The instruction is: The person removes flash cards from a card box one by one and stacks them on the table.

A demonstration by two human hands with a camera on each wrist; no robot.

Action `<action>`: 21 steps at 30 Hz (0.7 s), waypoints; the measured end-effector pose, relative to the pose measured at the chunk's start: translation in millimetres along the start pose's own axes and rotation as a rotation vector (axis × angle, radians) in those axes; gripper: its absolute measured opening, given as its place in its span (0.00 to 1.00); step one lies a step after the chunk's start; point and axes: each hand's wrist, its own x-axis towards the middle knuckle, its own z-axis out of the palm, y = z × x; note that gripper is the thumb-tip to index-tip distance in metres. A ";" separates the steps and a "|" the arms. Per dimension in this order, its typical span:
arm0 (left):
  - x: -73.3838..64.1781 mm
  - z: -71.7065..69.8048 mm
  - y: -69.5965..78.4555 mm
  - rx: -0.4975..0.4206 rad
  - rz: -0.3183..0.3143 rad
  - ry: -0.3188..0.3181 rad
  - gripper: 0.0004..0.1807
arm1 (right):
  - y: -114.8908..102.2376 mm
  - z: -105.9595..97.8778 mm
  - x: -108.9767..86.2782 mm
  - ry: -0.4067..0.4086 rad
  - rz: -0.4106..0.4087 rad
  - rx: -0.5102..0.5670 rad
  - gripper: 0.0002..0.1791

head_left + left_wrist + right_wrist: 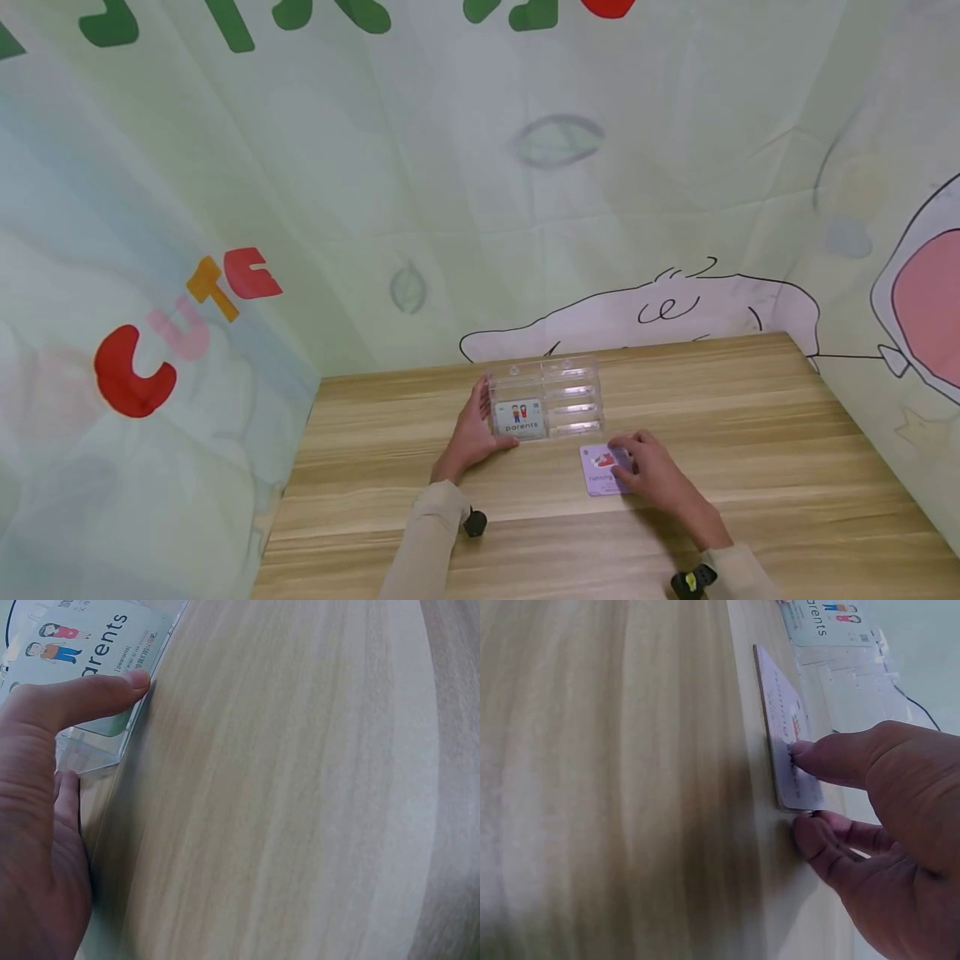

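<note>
A clear plastic card holder (573, 400) with several stepped slots lies near the table's back edge. A card marked "parents" (521, 418) fills its lower left part. My left hand (474, 435) grips the holder's left side; in the left wrist view its thumb (112, 697) presses on the front edge. Front right of the holder, a thin stack of purple cards (597, 479) lies on the wood, the top one reading "running" and showing a red shoe. My right hand (657, 475) pinches this stack, thumb (829, 757) on its face and fingers at its right edge.
The wood-grain table (555, 542) carries both the holder and the cards. Printed cloth walls (450, 208) with cartoon drawings and coloured letters rise behind the table and at its sides. Dark wrist devices (475, 522) sit at both sleeves.
</note>
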 end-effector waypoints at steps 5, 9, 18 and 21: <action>-0.3 0.2 -1.9 0.011 0.020 0.003 0.71 | -2.9 -1.7 1.3 -0.018 0.002 -0.062 0.19; -0.3 0.0 -1.8 0.005 0.018 0.001 0.71 | -3.1 -1.7 1.2 -0.013 -0.005 -0.070 0.18; -0.7 -0.7 0.2 -0.025 0.017 0.003 0.71 | -5.4 -2.8 1.2 -0.015 0.006 -0.067 0.18; -1.4 -0.9 1.1 -0.024 0.009 0.000 0.71 | -7.1 -5.3 1.4 -0.006 0.002 -0.066 0.19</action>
